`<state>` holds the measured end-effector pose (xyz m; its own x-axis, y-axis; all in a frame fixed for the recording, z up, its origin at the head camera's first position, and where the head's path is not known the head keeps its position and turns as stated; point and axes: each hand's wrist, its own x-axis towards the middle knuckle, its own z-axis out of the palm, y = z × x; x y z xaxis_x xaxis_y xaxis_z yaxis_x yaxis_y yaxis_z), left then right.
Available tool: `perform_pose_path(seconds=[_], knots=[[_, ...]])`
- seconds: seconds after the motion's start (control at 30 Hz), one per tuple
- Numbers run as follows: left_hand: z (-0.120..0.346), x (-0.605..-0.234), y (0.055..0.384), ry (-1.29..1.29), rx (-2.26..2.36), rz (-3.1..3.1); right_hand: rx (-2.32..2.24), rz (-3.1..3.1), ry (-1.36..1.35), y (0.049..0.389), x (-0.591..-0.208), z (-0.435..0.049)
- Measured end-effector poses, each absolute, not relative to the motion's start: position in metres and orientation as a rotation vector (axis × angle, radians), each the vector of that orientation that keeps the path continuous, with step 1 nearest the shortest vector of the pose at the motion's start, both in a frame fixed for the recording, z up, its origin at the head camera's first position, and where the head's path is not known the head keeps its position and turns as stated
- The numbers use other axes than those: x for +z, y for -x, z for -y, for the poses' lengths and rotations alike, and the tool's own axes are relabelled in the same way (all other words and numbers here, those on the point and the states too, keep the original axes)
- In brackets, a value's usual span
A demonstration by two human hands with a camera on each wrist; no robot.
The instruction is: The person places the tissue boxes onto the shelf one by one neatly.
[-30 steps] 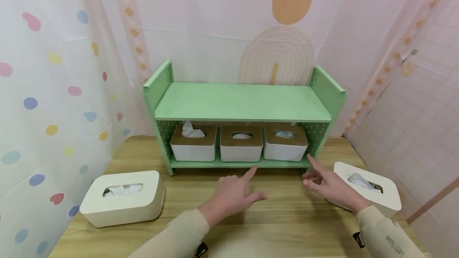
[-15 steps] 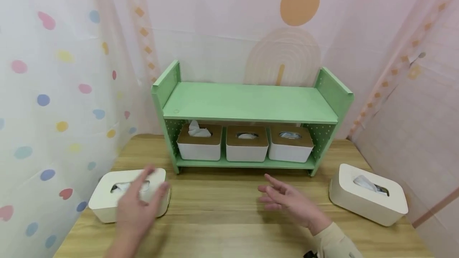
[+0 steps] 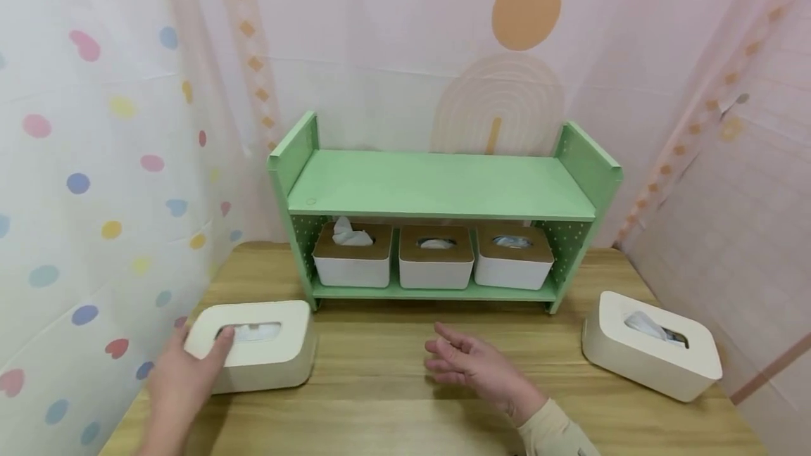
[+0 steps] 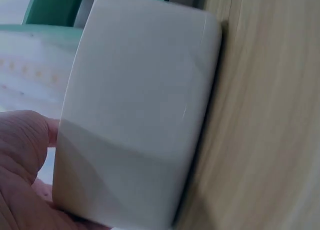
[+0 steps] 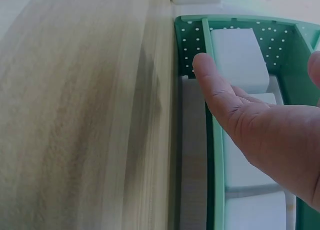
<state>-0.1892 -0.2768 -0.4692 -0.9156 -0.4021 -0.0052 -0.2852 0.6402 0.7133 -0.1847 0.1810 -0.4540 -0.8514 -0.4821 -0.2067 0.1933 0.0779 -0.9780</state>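
Observation:
A cream tissue box stands on the wooden table at the left, with a slot in its top and white tissue inside. My left hand grips its left end, the thumb on top by the slot and the other fingers around the end. In the left wrist view the box's broad front side shows, with part of the left hand at its edge. My right hand holds nothing, its fingers loosely extended over the table before the green shelf. A second cream tissue box stands at the right.
On the shelf's lower level sit a left wood-topped tissue box, a middle one and a right one. Patterned curtains hang behind the wooden table and along both its sides.
My left hand has swung left from in front of the shelf to the left tissue box, which has shifted slightly right. My right hand has moved left, away from the shelf's right end.

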Motion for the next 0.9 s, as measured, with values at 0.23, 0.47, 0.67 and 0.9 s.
perform_pose_path(seconds=[0.23, 0.47, 0.67, 0.9], knots=[[0.196, -0.478, 0.184, -0.293, -1.306, 2.767, -1.817, -1.911, 0.264, 0.185, -0.457, -0.179], [0.114, -0.475, 0.176, 0.068, -1.473, 2.762, -1.723, -2.136, 0.204, 0.186, -0.459, -0.183], [0.096, -0.475, 0.183, 0.223, -1.642, 2.737, -1.653, -2.312, 0.150, 0.192, -0.463, -0.208], [0.105, -0.482, 0.197, 0.193, -2.114, 2.622, -1.660, -2.226, 0.256, 0.195, -0.464, -0.224]])
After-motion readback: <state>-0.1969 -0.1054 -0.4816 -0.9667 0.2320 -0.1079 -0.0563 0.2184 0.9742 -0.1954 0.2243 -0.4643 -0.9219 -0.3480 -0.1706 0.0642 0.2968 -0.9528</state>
